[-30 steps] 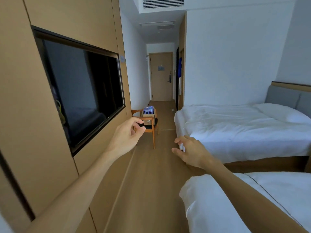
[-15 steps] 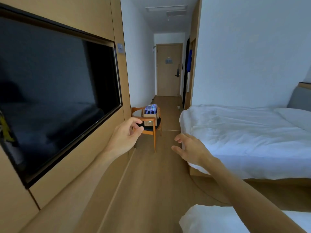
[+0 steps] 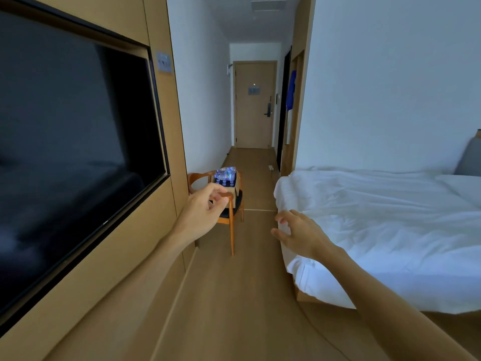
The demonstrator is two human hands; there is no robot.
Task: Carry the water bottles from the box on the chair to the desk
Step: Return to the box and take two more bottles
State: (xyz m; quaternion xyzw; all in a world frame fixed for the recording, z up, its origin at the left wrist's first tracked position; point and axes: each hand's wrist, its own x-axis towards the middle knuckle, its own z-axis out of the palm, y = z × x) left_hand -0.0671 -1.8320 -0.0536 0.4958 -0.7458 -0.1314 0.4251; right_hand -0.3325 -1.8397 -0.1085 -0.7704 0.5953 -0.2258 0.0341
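A wooden chair [image 3: 231, 225] with a dark seat stands against the left wall, a few steps ahead down the room. On it sits a cardboard box [image 3: 233, 192] packed with water bottles [image 3: 225, 174] in clear plastic wrap. My left hand [image 3: 201, 213] is stretched out in front of me with its fingers loosely curled, holding nothing, and it covers part of the chair from this angle. My right hand [image 3: 302, 234] reaches forward with spread, relaxed fingers, also empty. Both hands are well short of the box. No desk is in view.
A large dark TV [image 3: 67, 142] is set into the wood-panelled wall on the left. A bed [image 3: 377, 230] with white bedding fills the right side. Between them runs a strip of wooden floor [image 3: 250, 295] toward the closed door [image 3: 255, 105] at the far end.
I have moved forward along the room: the chair and box look bigger and closer, the TV has slid past on the left, and the nearer bed has dropped out of view. Both hands stay outstretched.
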